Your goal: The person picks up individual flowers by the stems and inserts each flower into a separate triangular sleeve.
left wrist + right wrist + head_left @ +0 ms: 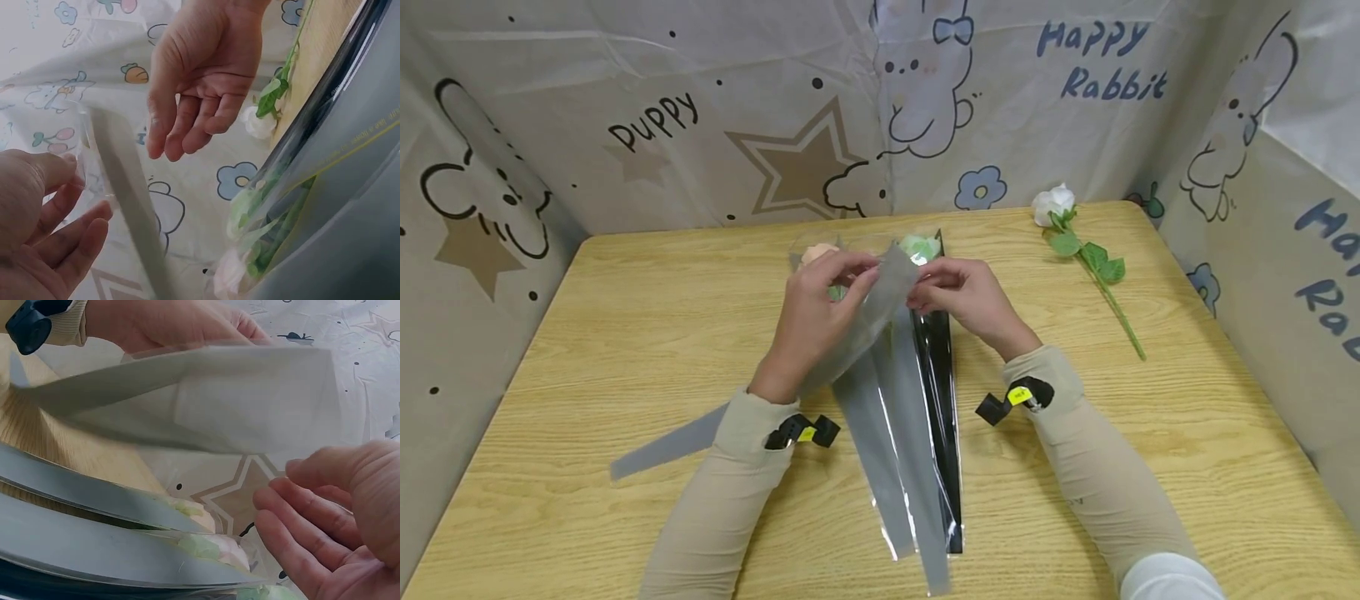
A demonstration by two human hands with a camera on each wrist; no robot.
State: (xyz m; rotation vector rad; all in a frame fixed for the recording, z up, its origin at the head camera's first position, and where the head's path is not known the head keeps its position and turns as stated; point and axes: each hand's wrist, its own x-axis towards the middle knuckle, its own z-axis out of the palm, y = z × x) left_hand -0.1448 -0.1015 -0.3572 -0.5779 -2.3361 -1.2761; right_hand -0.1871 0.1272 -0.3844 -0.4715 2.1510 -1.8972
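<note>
My left hand (814, 312) pinches the edge of a grey and clear plastic flower sleeve (887, 287) between thumb and fingers. The sleeve is raised, its wide clear mouth toward the right; its narrow grey tail emerges beyond my left forearm. Close to that mouth, my right hand (972, 302) has its fingers loosely bent and holds nothing, as the right wrist view shows. Beneath both hands lie wrapped flowers side by side, in grey sleeves (872, 450) and a black sleeve (936, 375). A peach bloom (817, 252) and a pale green bloom (919, 246) show at their far ends.
A single unwrapped white rose (1054, 204) with a green stem lies at the back right of the wooden table (580, 350). Printed cloth walls (700, 183) stand around the table's back and sides.
</note>
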